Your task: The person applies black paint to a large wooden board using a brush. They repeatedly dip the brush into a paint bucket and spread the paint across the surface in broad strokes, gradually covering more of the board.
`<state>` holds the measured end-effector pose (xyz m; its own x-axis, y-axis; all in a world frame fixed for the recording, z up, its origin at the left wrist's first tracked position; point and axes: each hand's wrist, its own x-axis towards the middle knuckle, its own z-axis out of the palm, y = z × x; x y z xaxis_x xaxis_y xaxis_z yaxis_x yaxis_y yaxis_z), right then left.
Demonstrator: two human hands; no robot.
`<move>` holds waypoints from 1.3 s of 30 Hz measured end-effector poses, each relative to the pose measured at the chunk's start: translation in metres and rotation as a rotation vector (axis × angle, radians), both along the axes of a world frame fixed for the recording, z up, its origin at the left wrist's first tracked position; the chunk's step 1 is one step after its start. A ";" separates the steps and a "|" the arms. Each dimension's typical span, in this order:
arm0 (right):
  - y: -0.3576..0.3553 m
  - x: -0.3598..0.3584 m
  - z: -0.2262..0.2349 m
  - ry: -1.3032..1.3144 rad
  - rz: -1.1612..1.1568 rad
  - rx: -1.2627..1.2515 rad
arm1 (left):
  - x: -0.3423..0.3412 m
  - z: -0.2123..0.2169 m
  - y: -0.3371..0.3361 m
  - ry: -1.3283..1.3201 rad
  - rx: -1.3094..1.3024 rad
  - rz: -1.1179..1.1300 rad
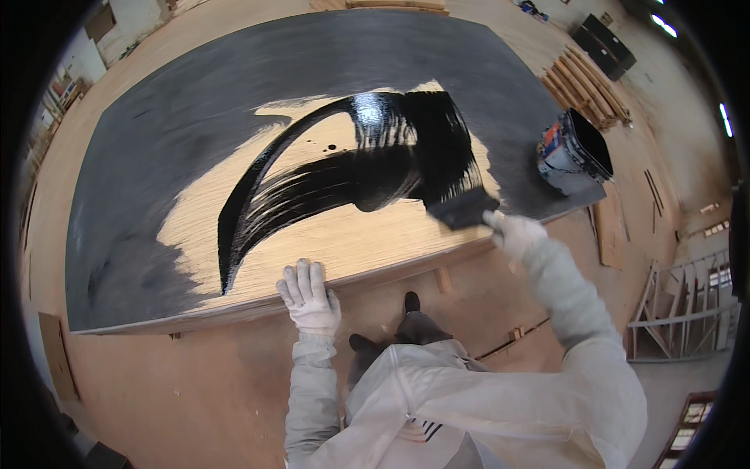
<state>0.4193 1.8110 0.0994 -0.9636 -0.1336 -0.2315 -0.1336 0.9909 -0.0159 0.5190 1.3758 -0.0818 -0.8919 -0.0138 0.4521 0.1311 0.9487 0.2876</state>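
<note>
Left hand (309,297) flat on panel (156,156) edge, bracing; right hand (512,233) grip closed round brush (462,209) near wet black paint (367,176); paint can (574,152) beyond brush, within reach.

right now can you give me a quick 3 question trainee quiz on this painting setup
1. Which hand holds the paintbrush?
2. True or false: the paint can sits on the floor.
3. The left hand rests on: A) the wooden panel edge, B) the can, C) the brush.

Key:
1. The right hand.
2. False; it stands on the panel's right corner.
3. A.
</note>
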 end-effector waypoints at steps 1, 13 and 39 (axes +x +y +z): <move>-0.003 0.033 0.007 -0.047 -0.033 0.017 | -0.002 -0.001 -0.001 -0.001 0.000 -0.016; 0.052 -0.046 -0.025 0.052 -0.295 -0.036 | -0.003 0.015 -0.016 -0.042 0.018 -0.199; -0.214 0.056 0.008 -0.177 0.022 0.007 | 0.381 -0.225 -0.086 -1.427 0.554 0.645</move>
